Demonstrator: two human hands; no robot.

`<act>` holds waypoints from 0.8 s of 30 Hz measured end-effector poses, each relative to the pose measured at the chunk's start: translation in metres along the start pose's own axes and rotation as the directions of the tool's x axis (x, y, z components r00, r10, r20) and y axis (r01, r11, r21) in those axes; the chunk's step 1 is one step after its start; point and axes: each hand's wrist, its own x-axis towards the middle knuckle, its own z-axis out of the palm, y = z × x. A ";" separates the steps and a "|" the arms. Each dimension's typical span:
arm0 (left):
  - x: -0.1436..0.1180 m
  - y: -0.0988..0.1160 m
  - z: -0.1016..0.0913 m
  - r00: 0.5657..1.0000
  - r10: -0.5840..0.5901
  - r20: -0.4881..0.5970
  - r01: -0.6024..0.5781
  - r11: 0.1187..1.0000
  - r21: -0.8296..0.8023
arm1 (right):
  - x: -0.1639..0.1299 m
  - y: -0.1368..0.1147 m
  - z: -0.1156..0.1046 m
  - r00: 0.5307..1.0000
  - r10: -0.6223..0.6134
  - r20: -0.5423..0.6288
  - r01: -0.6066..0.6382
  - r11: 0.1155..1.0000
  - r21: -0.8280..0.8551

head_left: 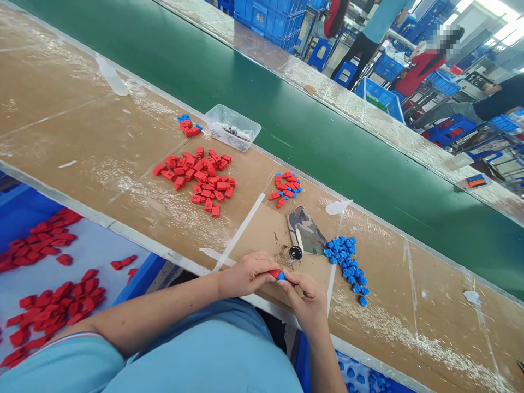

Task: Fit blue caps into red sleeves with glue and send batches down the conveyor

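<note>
At the left, a blue bin (139,281) sits below the near edge of the bench (82,125), with loose red pieces (61,305) spread in it. Toward the bench's far edge lies a small group of red and blue pieces (189,126), and nearer than it a large heap of red pieces (202,177). A clear tray (245,143) stands at the far edge, just beside the small group, with small items inside.

Over the near edge, the left hand (248,273) pinches a red piece (273,272) between thumb and fingertips. A blue piece (281,276) meets its right end, pinched between the thumb and forefinger of the right hand (305,297); that hand's other fingers are curled in.

Beyond the hands, a cluster of joined-looking red and blue pieces (287,188) lies near the far edge. Closer in, a small pot (295,252) with a dark mouth touches a camouflage cloth (314,237). Just right of the cloth, a heap of blue pieces (346,259) trails toward the near edge.
</note>
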 end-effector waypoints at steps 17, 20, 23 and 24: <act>-0.006 0.029 0.029 0.943 -0.238 0.232 0.306 0.896 -0.321 | -0.018 -0.025 0.023 0.971 -0.239 -0.011 0.231 0.948 -0.220; 0.000 0.023 0.021 0.937 -0.259 0.233 0.298 0.943 -0.151 | -0.019 -0.018 0.003 0.978 -0.207 -0.041 0.194 0.960 -0.202; 0.013 0.009 0.003 0.950 -0.302 0.081 0.299 0.953 0.047 | -0.030 0.009 -0.032 0.949 -0.068 -0.307 -0.030 0.952 -0.305; 0.019 0.003 -0.004 0.945 -0.328 0.013 0.325 0.940 0.102 | -0.036 0.023 -0.045 0.888 -0.010 -0.459 -0.166 0.925 -0.343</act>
